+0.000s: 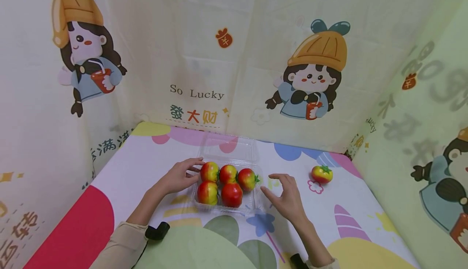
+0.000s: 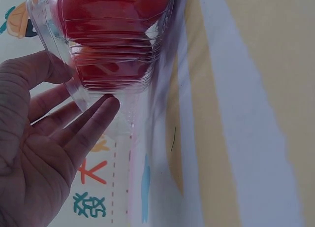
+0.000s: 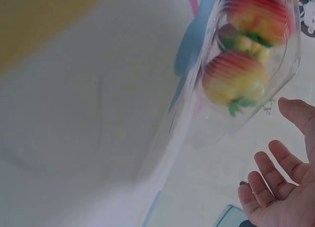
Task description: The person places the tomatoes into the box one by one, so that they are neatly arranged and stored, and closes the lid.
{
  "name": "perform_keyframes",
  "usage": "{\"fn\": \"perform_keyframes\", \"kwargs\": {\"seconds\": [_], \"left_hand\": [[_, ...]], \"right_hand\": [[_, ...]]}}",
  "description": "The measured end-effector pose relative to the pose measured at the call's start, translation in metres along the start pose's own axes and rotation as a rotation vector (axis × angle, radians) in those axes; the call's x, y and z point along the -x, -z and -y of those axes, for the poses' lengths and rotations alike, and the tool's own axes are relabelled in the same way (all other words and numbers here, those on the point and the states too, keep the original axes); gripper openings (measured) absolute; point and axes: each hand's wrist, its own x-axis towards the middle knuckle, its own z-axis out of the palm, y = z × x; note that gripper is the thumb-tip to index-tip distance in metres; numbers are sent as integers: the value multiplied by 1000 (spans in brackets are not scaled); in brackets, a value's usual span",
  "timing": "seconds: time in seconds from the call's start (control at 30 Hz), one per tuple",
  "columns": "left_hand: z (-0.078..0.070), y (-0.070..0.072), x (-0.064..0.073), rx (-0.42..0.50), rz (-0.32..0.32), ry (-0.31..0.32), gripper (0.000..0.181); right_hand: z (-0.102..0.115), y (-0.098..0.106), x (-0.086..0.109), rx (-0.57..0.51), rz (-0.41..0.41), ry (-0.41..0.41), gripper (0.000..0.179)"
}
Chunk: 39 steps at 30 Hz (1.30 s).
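Note:
A clear plastic box (image 1: 252,208) stands on the table with its lid (image 1: 228,145) folded back behind it. Inside are several red-and-yellow tomatoes (image 1: 232,195), some with green leafy tops. At the box's left edge is my left hand (image 1: 180,176); the left wrist view has its thumb and fingers (image 2: 101,121) holding the clear rim. My right hand (image 1: 289,198) is just right of the box, apart from it, with thumb and fingers spread and nothing between them. Another tomato (image 1: 321,174) lies on the table, farther right.
The table is covered by a colourful printed cloth (image 1: 142,171). Printed curtains (image 1: 248,70) close off the back and both sides. Small black devices, one of them a wrist camera (image 1: 158,231), sit at both wrists.

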Motion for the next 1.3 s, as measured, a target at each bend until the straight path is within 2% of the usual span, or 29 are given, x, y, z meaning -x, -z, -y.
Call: {"fn": "perform_keyframes", "kwargs": {"seconds": [0.17,0.4,0.73,1.07,1.3], "left_hand": [[0,0,0,-3,2,4,45],[-1,1,0,-6,0,6,45],[-1,1,0,-10,-2,4,44],[-1,1,0,-10,3,2,45],[-1,2,0,-12,8,5,47]], "right_hand": [[-10,4,-2,12,-19,-16,43],[-20,9,-4,19,-4,-78,46],[-37,14,-10,40,-55,-93,44],[-50,23,-16,55,-24,-166,46],[-61,25,-17,42,-54,-179,44]]}}
